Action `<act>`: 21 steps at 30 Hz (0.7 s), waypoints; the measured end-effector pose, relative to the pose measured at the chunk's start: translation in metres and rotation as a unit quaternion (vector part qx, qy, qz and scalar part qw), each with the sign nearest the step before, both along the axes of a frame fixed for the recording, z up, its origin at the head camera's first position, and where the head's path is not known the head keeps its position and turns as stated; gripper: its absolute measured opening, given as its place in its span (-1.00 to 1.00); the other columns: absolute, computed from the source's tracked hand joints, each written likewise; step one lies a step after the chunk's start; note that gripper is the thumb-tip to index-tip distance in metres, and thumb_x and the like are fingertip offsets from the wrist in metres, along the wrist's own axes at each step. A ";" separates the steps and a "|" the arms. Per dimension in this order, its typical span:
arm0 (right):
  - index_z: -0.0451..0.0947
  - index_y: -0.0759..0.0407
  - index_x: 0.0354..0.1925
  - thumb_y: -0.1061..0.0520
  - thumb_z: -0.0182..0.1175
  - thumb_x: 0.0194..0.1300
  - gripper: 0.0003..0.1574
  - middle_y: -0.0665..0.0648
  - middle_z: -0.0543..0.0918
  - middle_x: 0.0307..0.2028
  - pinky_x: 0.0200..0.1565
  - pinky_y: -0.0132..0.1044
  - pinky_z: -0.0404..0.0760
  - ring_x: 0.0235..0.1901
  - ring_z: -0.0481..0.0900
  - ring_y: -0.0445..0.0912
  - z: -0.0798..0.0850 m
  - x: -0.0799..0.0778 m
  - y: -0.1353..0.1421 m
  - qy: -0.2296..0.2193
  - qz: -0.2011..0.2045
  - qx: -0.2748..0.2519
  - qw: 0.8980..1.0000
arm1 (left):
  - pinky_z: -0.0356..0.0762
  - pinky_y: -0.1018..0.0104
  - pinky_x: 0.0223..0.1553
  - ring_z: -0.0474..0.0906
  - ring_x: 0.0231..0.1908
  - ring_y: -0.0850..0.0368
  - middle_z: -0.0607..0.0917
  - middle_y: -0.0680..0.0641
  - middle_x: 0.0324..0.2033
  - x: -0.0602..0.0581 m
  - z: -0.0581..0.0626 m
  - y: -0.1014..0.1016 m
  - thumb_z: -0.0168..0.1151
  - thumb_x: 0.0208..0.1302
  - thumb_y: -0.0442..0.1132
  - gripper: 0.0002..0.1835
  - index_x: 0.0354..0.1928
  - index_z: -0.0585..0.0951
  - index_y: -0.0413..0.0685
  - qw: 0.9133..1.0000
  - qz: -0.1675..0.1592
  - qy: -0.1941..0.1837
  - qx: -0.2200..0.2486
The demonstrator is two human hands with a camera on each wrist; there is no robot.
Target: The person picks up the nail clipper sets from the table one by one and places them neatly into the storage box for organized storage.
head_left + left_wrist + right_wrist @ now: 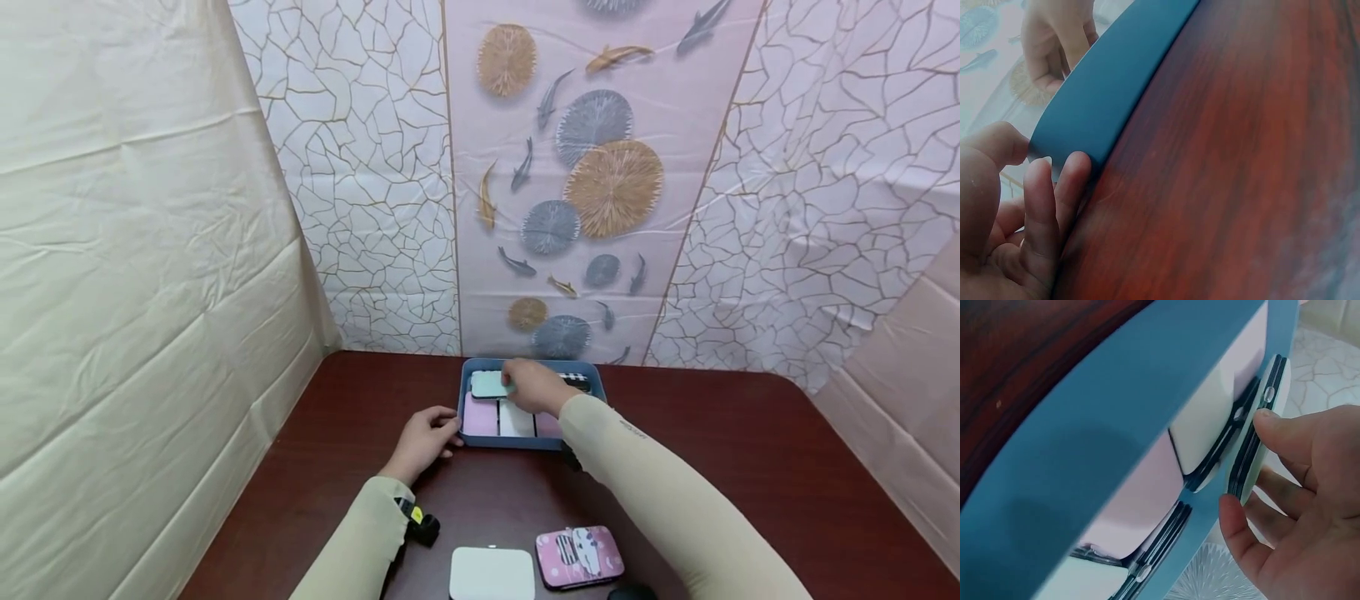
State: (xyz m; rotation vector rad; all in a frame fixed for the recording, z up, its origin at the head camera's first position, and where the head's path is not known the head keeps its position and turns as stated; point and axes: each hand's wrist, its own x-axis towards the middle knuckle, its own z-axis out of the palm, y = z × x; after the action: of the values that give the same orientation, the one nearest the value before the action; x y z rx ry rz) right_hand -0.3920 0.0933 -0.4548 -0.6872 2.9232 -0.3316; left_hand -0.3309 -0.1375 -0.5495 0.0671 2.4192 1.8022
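My right hand (pixel 534 385) reaches over a blue tray (pixel 517 443) and pinches a mint-green case (pixel 487 383) between thumb and fingers. In the right wrist view this case (pixel 1251 447) stands tilted, its dark seam and small metal clasp showing. Under and beside it in the tray are a pink case (pixel 481 415), a white case (pixel 516 419) and another pink case (pixel 548 426), partly behind the right sleeve. My left hand (pixel 424 439) touches the tray's near left corner, its fingers loosely bent against the outside of the wall.
Nearer me on the dark wooden table (pixel 360 400) lie a white case (pixel 492 574) and a pink cartoon-printed case (pixel 579 557). A black-and-white checked item (pixel 574 380) shows at the tray's back right. Patterned cloth (pixel 555 275) hangs behind the table.
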 end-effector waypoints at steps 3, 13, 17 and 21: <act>0.49 -0.02 -0.11 0.12 0.21 0.22 -0.77 -0.01 0.57 -0.13 -0.19 -0.23 0.54 -0.23 0.50 -0.15 -0.003 -0.007 -0.001 0.009 -0.001 0.007 1.000 | 0.67 0.17 -0.48 0.69 -0.38 0.08 0.68 -0.05 -0.22 0.000 0.001 0.000 0.20 0.27 0.03 -0.62 0.06 0.56 0.06 1.000 0.002 -0.001 -0.002; 0.44 -0.08 0.01 0.12 0.20 0.26 -0.65 0.03 0.59 0.01 -0.06 -0.16 0.58 -0.08 0.56 -0.12 -0.009 -0.014 -0.003 -0.012 -0.004 -0.012 1.000 | 0.67 0.17 -0.49 0.69 -0.38 0.08 0.68 -0.05 -0.23 0.000 0.002 0.000 0.18 0.28 -0.01 -0.65 0.06 0.56 0.05 1.000 0.003 -0.003 -0.002; 0.43 -0.12 -0.01 0.09 0.24 0.24 -0.64 -0.01 0.59 0.00 -0.02 -0.16 0.57 -0.07 0.55 -0.14 -0.012 -0.013 -0.001 -0.007 -0.004 -0.012 1.000 | 0.67 0.17 -0.49 0.69 -0.38 0.08 0.68 -0.04 -0.23 -0.001 0.001 0.000 0.19 0.28 0.00 -0.65 0.06 0.56 0.07 1.000 0.001 -0.005 -0.002; 0.43 -0.13 0.00 0.08 0.28 0.21 -0.61 -0.04 0.58 -0.01 0.02 -0.16 0.56 -0.05 0.54 -0.16 -0.016 -0.013 0.000 0.006 -0.002 -0.010 1.000 | 0.67 0.18 -0.49 0.69 -0.39 0.08 0.68 -0.04 -0.22 -0.001 0.001 -0.001 0.20 0.27 0.01 -0.64 0.05 0.56 0.07 1.000 0.002 -0.004 -0.003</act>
State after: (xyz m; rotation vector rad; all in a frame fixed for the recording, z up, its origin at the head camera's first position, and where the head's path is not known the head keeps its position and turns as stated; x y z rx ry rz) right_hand -0.4047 0.0930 -0.4706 -0.6888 2.9373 -0.3584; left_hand -0.3316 -0.1380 -0.5487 0.0537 2.4211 1.7934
